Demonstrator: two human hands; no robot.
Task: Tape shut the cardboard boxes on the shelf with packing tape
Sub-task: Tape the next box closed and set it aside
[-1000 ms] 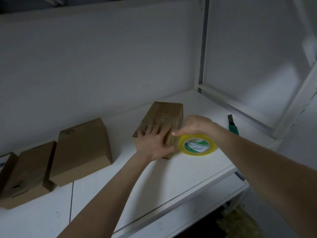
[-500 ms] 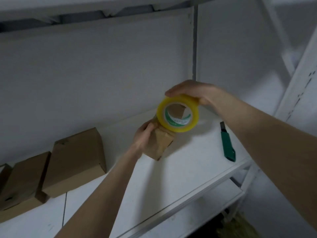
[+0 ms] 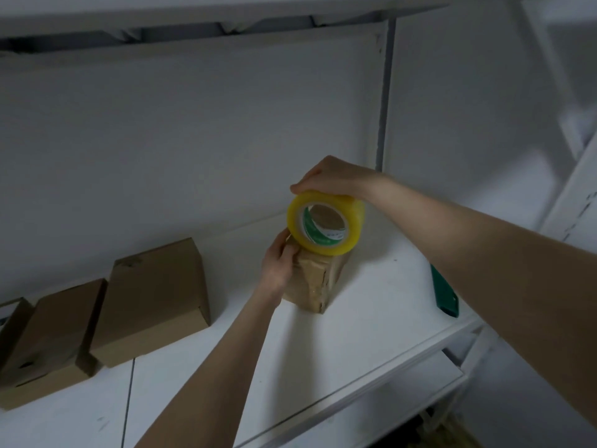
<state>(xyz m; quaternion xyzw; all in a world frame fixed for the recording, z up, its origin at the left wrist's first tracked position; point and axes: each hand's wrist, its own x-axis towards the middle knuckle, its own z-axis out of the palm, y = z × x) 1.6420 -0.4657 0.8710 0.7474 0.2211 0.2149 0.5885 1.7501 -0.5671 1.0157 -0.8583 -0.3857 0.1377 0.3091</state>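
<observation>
Your left hand (image 3: pixel 279 266) grips the small box (image 3: pixel 318 282), which stands on end on the white shelf (image 3: pixel 355 324). Your right hand (image 3: pixel 332 181) clasps the yellow tape roll (image 3: pixel 352 227) from above, right at the box's top. Other boxes (image 3: pixel 155 299) lie well to the left, and a green cutter (image 3: pixel 447 297) lies on the right.

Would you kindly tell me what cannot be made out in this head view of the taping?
Head view:
- top of the held box: hidden behind the tape roll; sealed or not, cannot tell.
- most fingers of the right hand: hidden behind the roll.
- upper end of the green tool: covered by the right forearm.
- the leftmost box: cut off by the left edge.
- print inside the roll: too small to read.
</observation>
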